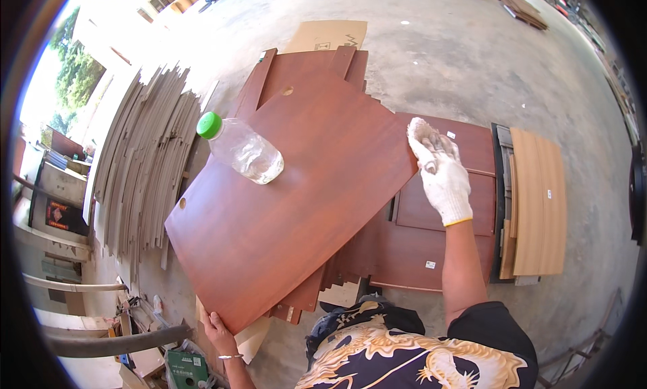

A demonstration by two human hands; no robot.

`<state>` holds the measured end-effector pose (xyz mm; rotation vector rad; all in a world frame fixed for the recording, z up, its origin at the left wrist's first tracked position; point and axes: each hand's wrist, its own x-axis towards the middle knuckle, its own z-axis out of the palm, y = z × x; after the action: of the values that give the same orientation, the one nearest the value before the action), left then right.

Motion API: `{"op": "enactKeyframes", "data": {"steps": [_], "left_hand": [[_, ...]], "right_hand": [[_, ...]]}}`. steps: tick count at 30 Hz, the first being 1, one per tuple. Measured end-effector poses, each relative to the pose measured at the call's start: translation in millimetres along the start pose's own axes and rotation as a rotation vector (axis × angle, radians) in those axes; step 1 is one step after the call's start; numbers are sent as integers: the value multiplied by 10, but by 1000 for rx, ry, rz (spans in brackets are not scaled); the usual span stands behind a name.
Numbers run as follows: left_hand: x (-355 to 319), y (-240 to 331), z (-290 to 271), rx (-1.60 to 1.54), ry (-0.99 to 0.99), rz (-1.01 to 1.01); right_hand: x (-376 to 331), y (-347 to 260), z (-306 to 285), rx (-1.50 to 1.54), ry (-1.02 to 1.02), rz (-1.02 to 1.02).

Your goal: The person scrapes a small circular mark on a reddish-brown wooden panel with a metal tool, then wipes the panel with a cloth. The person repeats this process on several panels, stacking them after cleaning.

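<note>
A large red-brown wooden board (296,180) lies slantwise across a stack, with round holes near two of its edges. On top of it a clear plastic bottle (246,153) with a green cap leans over, some clear liquid inside. My bare left hand (219,335), a bracelet at its wrist, grips the board's near left corner. At the right end, my right hand (441,170) in a soiled white knit glove is against the board's edge, its fingers closed together. Whether the whitish bunch at those fingertips is glove or cloth, I cannot tell.
More red-brown panels (438,254) are stacked under and right of the board, with light wood panels (539,200) beyond. Long grey strips (145,160) are piled at left. Cardboard (330,35) lies behind on the concrete floor (465,58). A green box (187,369) stands lower left.
</note>
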<state>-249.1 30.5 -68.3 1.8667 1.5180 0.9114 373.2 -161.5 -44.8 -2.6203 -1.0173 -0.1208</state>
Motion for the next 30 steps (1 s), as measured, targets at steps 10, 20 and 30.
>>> {"op": "enactKeyframes", "data": {"steps": [10, 20, 30], "left_hand": [[21, 28, 34, 35, 19, 50], [144, -333, -109, 74, -30, 15], [152, -505, -172, 20, -16, -19]], "right_hand": [[-215, -311, 36, -67, -2, -61], [414, -1205, -205, -43, -156, -320], [-86, -429, -17, 329, 211, -235]]}}
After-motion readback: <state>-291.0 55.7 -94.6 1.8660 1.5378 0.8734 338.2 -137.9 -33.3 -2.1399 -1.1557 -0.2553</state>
